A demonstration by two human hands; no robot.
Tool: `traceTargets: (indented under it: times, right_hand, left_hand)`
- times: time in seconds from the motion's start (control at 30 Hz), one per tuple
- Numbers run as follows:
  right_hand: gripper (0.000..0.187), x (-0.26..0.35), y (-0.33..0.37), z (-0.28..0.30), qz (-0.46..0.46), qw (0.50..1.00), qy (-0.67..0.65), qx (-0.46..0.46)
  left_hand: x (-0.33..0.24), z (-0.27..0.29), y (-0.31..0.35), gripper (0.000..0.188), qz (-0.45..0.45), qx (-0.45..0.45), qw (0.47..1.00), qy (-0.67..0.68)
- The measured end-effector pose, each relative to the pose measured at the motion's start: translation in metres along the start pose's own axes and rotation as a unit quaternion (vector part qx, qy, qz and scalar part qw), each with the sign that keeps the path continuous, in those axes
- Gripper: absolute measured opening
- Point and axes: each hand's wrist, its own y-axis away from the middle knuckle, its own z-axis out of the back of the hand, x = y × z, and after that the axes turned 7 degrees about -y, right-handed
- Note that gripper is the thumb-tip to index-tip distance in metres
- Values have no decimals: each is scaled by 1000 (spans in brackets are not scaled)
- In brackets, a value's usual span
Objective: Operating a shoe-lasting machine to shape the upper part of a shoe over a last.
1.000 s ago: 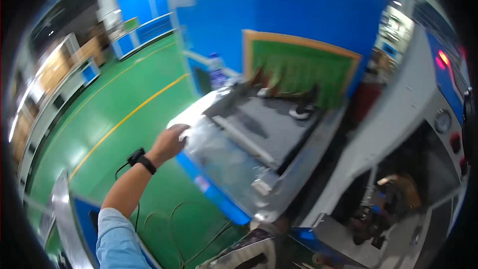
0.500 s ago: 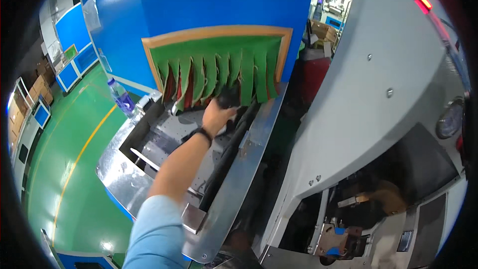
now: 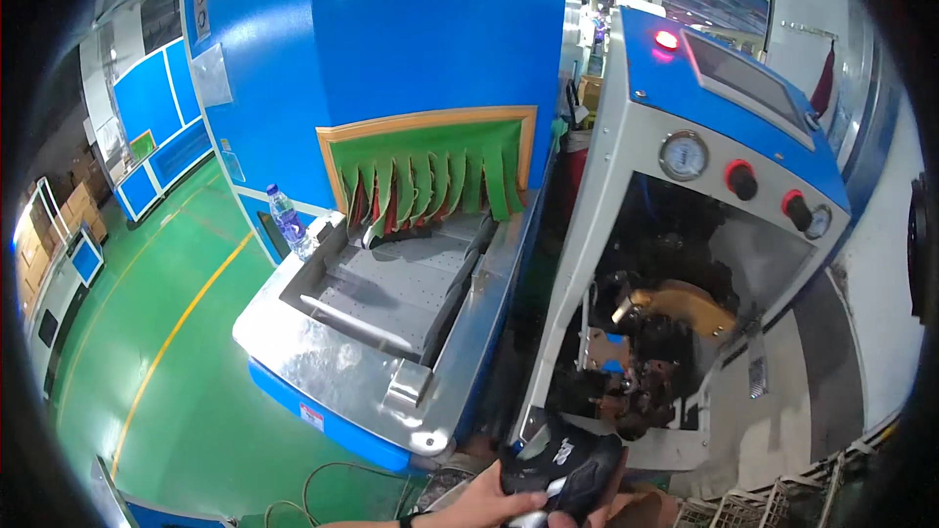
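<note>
A black shoe (image 3: 577, 460) with pale lettering and a light patch is held at the bottom edge. My left hand (image 3: 489, 501), a dark band at its wrist, grips the shoe from the left with its thumb across the upper. My right hand (image 3: 631, 508) is against the shoe's right side, its fingers partly hidden and cut off by the lower edge. Beyond them stands a blue machine (image 3: 430, 29) with a green strip curtain (image 3: 430, 171) in a wooden frame. A grey perforated conveyor bed (image 3: 391, 279) runs out from under the curtain.
Right of the conveyor is a grey-and-blue machine with a gauge (image 3: 683, 154), red-and-black knobs (image 3: 741, 179) and a lit red lamp (image 3: 666, 40). Its open bay holds a curved tan part (image 3: 685, 305). A bottle (image 3: 287, 220) stands on the conveyor's left rim. Wire racks (image 3: 773, 504) are lower right.
My left hand has drawn back from the curtain to the bottom edge with the black shoe. My right hand has come into view on it. The view has swung right.
</note>
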Motion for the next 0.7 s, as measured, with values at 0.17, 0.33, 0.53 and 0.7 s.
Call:
traceTargets:
  times: [0.17,0.33,0.53,0.7]
  right_hand:
    - [108,29,17,23,98,949,296,-54]
    - [93,54,20,70,-141,977,35,-156]
    - [92,108,-64,109,-42,993,-78,-80]
    - [85,158,-150,83,-40,971,235,-3]
  left_hand:
    - [52,5,1,36,-28,111,864,-490]
    - [41,-9,8,29,-231,200,867,-393]
    - [19,-34,-10,40,-72,153,956,-241]
    - [51,-2,-16,40,52,145,961,-229]
